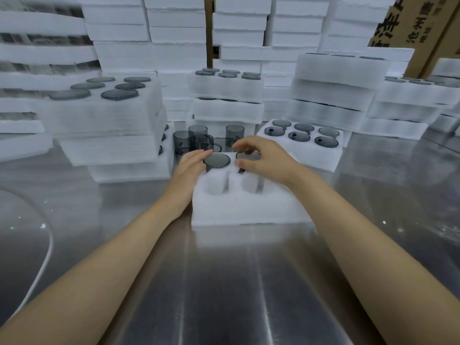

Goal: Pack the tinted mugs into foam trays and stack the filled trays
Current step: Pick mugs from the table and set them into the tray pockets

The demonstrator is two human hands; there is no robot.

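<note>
The right hand [261, 158] has a pinching grip on a tinted mug [244, 156] entering the foam tray [249, 210], left hand [191, 165] spread flat; tilted entry could jam it, tearing foam

— Any writing you can read here?
— Only black Chinese characters printed on the cardboard box [420, 28] at far right. They are cropped and blurred, so I cannot make them out.

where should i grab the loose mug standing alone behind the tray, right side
Probably its upper wall, gripped from above on the near side: the lone mug stands upright, clear of the cluster of mugs, with the foam tray in front.
</note>
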